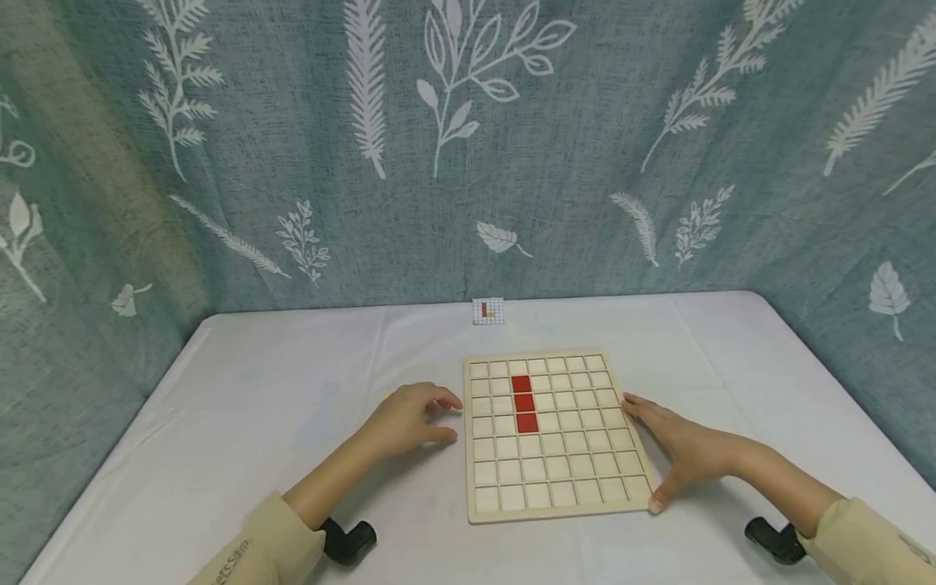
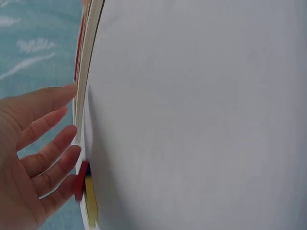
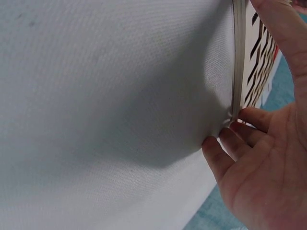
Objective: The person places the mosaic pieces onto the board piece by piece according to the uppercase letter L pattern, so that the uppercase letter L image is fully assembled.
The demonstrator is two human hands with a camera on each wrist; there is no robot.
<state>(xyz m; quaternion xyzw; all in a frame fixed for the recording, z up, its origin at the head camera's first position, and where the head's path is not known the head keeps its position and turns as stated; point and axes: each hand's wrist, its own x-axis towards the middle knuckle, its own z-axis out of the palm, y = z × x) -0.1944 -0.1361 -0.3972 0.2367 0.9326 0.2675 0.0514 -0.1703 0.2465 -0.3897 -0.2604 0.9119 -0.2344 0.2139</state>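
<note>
Board against right hand

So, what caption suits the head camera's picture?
Left hand and right hand flank a pale grid board bearing three red squares.

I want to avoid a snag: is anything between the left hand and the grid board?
Nothing visible: in the head view, only white tablecloth shows between the left hand and the grid board.
</note>
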